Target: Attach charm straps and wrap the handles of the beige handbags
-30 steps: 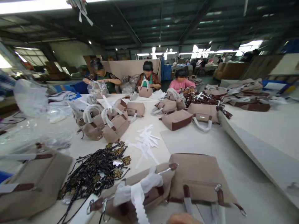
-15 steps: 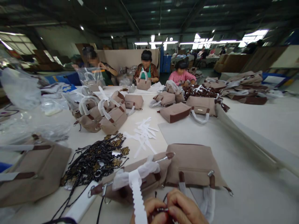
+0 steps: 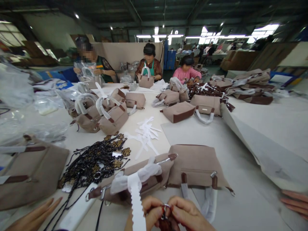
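At the bottom centre, my left hand (image 3: 149,213) and my right hand (image 3: 189,214) meet fingertip to fingertip. Both pinch a small silver metal clasp (image 3: 165,210) with a dark brown strap piece (image 3: 169,223) below it; its exact kind is partly covered by my fingers. Just beyond lies a taupe handbag (image 3: 154,166) on its side, a white scalloped paper strip (image 3: 137,199) hanging from its wrapped handles. The strip passes in front of my left hand. Right of it, a second taupe handbag (image 3: 194,163) lies flat, its wrapped handles towards me.
Black cords with gold flower charms (image 3: 96,160) are heaped on the left, near a white bar-shaped object (image 3: 77,208). White strips (image 3: 146,134) lie mid-table. Other people's hands show at lower left (image 3: 36,216) and right (image 3: 295,203). Several bags and three co-workers are across the table.
My hands have spread slightly and the metal clasp now shows between the fingertips. Another person's hands have come into view at the left and right edges. The view has shifted a little.
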`<state>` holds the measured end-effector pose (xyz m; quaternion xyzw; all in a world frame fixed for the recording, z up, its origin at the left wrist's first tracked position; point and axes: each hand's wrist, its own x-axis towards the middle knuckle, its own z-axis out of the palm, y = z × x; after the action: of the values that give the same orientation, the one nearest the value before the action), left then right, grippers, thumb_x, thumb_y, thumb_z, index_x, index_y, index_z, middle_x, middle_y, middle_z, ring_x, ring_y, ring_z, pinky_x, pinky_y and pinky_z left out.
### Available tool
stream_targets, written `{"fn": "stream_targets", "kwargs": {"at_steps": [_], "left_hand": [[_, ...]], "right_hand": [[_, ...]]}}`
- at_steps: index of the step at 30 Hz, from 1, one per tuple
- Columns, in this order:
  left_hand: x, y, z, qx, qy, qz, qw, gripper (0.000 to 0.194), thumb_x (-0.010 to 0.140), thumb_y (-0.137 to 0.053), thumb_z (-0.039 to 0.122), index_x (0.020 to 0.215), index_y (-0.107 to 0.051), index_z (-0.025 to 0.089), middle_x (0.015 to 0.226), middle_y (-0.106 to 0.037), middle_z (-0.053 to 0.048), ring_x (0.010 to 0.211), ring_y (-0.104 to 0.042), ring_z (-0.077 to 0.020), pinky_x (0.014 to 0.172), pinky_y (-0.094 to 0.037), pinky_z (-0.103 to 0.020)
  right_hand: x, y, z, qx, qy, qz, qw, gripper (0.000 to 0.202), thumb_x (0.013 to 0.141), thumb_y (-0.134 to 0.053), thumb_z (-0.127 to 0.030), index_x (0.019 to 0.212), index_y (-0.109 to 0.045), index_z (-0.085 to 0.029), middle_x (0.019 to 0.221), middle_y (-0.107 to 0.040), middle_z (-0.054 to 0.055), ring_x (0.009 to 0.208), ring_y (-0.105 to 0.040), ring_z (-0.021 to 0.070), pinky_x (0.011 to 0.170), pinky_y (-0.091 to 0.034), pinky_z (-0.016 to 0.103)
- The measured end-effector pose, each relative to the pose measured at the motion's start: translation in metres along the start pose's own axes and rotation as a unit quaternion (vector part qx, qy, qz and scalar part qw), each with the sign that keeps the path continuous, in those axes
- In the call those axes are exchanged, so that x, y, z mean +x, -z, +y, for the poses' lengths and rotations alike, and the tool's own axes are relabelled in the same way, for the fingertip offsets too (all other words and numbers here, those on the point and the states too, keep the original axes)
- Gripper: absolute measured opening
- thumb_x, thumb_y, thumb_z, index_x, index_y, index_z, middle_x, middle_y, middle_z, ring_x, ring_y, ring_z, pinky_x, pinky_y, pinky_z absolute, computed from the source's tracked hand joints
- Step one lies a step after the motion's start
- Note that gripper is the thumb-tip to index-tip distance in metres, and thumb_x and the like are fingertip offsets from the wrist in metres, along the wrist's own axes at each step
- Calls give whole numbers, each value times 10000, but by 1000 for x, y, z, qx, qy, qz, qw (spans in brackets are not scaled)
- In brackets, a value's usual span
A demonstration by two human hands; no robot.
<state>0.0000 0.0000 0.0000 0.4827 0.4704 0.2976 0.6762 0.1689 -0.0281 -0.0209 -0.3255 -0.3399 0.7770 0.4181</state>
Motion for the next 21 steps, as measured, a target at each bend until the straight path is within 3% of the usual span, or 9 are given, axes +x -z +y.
{"fn": "stream_targets", "kwargs": {"at_steps": [4, 8, 15, 17, 19, 21], "left_hand": [[5, 4, -11, 8, 10, 12, 1000, 402, 669, -658, 559, 715, -698, 161, 557, -609, -10, 483, -524, -108, 484, -396, -206], [10, 7, -19, 29, -45, 23, 998, 344, 705, -653, 504, 670, -705, 165, 657, -573, -15, 502, -520, -95, 492, -414, -205], [17, 7, -19, 96, -95, 11, 991, 269, 793, -585, 401, 695, -720, 190, 646, -580, -30, 537, -526, -117, 541, -422, -220], [20, 8, -14, 108, -88, 34, 990, 218, 786, -590, 370, 769, -729, 202, 682, -614, -37, 561, -547, -134, 575, -441, -237], [25, 10, -8, 118, -61, 103, 986, 187, 768, -609, 337, 859, -716, 214, 713, -643, -34, 647, -585, -168, 689, -462, -269], [35, 13, -2, 128, -41, 165, 977, 189, 741, -648, 309, 903, -695, 223, 737, -658, -27, 788, -598, -206, 811, -447, -299]], "right_hand": [[2, 2, 2, 51, -49, -8, 997, 409, 734, -644, -527, 809, -550, -136, 610, -538, -8, 534, -472, 67, 487, -265, 172], [8, 3, 6, 87, -66, -17, 994, 397, 719, -651, -521, 781, -503, -159, 578, -533, -28, 451, -388, 37, 424, -206, 167], [23, 1, 21, 109, -30, 73, 991, 409, 644, -658, -535, 643, -456, -179, 466, -397, -79, 394, -274, 38, 394, -143, 190], [24, 3, 19, 54, -32, 100, 993, 440, 644, -630, -585, 637, -437, -189, 469, -359, -88, 399, -237, 43, 402, -138, 198], [24, 5, 10, -73, 9, 155, 985, 445, 703, -561, -614, 639, -422, -196, 512, -342, -80, 449, -258, 62, 436, -188, 203], [24, 8, -2, -230, 67, 222, 945, 398, 801, -473, -559, 644, -417, -197, 569, -354, -58, 533, -328, 90, 508, -261, 216]]}}
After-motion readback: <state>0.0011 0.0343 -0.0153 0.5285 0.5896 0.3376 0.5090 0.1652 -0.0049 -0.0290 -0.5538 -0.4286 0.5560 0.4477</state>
